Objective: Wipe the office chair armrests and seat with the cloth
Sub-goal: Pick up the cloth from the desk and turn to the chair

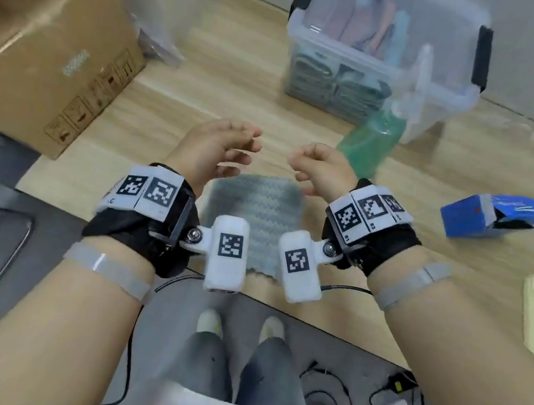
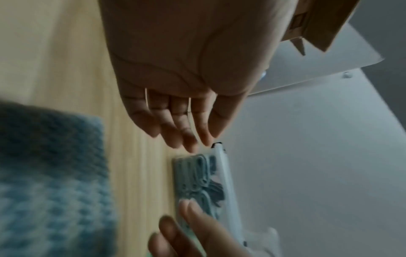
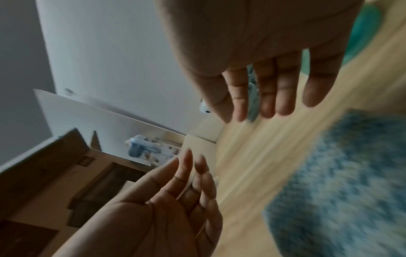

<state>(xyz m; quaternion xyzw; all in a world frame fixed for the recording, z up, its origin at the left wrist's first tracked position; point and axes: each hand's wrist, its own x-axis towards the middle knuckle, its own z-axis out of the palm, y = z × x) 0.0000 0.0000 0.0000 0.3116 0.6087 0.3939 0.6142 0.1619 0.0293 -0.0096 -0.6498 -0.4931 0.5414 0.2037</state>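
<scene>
A big brown cardboard box [image 1: 40,40] sits at the left edge of the pale wood-grain table [image 1: 206,89]. The left hand [image 1: 213,149] and right hand [image 1: 322,169] hover apart above it, fingers loosely spread, holding nothing. Beneath them, at the near edge, lies the grey-blue waffle-knit cloth [image 1: 257,211], flat. Further right stand a clear lidded plastic tub [image 1: 384,57], a green spray bottle [image 1: 372,138] and a blue carton [image 1: 495,215].
</scene>
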